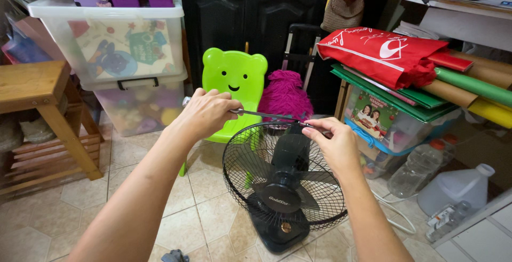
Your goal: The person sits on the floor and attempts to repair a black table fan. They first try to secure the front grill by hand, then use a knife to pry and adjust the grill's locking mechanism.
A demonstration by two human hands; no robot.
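A black electric fan [282, 187] with a wire grille stands on the tiled floor below me, its face tilted up. My left hand [205, 113] is closed on the handle end of a thin metal tool [266, 115] that reaches right across the grille's top rim. My right hand [333, 145] pinches the tool's far tip at the top of the grille, just above the fan's black motor housing. Both forearms reach in from the bottom of the view.
A green bear-shaped child's chair [234, 88] stands right behind the fan, a magenta fluffy cushion [285, 96] beside it. Stacked clear storage bins [112, 54] and a wooden bench [37, 112] are at left. Plastic jugs [453, 187], a white cord and loaded shelves crowd the right.
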